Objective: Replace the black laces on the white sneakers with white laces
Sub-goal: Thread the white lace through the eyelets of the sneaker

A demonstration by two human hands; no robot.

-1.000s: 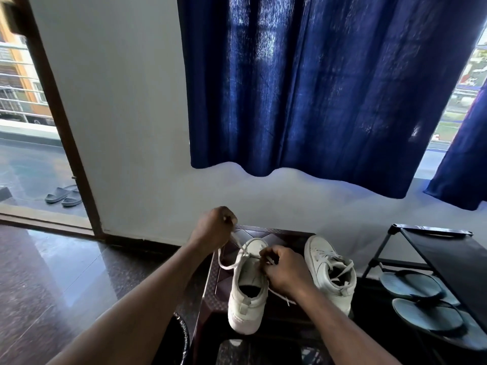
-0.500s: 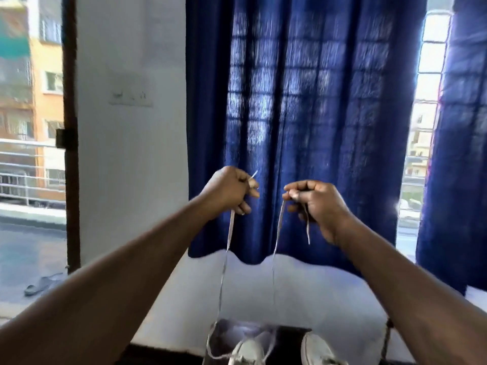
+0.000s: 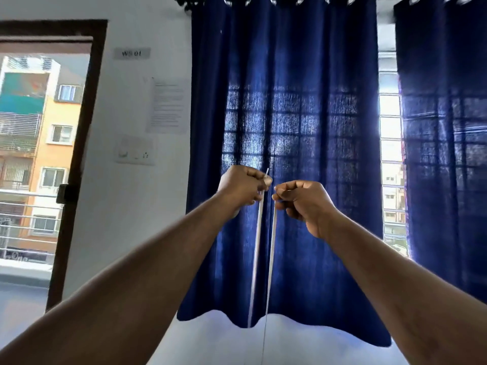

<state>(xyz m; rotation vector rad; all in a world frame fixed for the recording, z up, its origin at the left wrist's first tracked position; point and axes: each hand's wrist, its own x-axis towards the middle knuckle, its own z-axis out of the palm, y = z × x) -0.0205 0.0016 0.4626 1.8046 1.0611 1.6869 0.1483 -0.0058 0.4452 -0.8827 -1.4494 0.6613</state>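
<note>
A blue curtain [image 3: 311, 114] was hung over the window, beside a white wall [image 3: 126, 219] and an open doorway [image 3: 39, 154]. A white lace [image 3: 256, 254] was held up before the curtain. One end was pinched in the left hand [image 3: 241, 189], the other in the right hand [image 3: 303, 204], with the fists kept close together. Its two strands were stretched straight down, side by side.

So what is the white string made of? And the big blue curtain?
The white lace looks like flat woven fabric, maybe cotton or polyester: it is a thin, matte band that hangs straight. The blue curtain looks like coarse woven cloth with a matte finish: window light shows through its weave, and it hangs in soft folds.
</note>
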